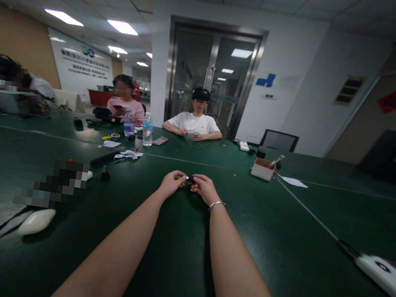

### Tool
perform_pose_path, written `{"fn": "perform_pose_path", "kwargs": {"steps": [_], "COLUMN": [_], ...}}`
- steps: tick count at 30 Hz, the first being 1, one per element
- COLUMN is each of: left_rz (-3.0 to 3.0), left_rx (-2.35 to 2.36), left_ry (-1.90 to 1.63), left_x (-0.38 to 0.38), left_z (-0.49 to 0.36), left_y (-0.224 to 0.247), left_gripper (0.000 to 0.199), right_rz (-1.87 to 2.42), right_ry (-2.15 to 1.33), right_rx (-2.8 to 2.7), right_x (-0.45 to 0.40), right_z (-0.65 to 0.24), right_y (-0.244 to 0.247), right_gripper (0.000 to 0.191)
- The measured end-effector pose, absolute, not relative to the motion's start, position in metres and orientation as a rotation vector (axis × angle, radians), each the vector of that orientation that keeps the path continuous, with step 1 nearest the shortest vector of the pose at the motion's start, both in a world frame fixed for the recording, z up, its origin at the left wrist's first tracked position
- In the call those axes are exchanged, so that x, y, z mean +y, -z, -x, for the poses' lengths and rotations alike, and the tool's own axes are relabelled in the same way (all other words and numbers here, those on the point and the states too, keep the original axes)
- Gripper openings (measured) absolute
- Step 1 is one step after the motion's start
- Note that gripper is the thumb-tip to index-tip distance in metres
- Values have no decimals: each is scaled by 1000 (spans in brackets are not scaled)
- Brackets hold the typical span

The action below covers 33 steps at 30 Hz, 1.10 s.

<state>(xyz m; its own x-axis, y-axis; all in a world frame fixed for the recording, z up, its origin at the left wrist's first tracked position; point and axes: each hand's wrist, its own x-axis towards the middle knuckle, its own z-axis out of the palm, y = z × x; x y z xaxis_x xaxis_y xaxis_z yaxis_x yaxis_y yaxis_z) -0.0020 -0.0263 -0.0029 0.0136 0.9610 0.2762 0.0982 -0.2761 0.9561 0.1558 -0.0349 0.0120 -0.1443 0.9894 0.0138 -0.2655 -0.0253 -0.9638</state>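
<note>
Both my arms reach forward over a dark green table (176, 244). My left hand (172, 184) pinches the left end of a small object (189, 179), which looks silvery on that side and black on the other. Its black right end is between the fingers of my right hand (205, 189), and a silver bracelet (217, 204) circles that wrist. The object is too small to name; it is held level just above the tabletop, between the two hands.
Left lie a white mouse-like object (37, 222), a small black item (105, 173) and papers (129, 154). Two bottles (147, 130) stand farther back. A small box (263, 169) and a white power strip (387, 278) are at right. Across the table sits a person in white (197, 122).
</note>
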Motion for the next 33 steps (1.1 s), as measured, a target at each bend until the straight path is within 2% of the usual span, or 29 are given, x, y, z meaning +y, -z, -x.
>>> {"fn": "perform_pose_path", "kwargs": {"steps": [8,23,28,33], "left_rz": [-1451,-1472,-1647,-1742], "left_rx": [1123,1111,1215,1144], "left_ry": [-1402,-1452,-1425,-1407], "left_x": [-31,-26,-29,-35], "left_z": [2,5,4,-1], "left_y": [-1,1,-1,-4], "left_gripper": [23,32,26,18], "right_rz": [922,994,1131,1261], "right_ry": [-1437,-1303,-1104,-657], "right_rx": [-1137,-1425,-1539,-1724], "right_x": [-39,-31,-34,-41], "right_z": [-156,-150,-146,-142], "right_y": [-14,-5,-4,-5], "right_gripper": [12,21,23,23]}}
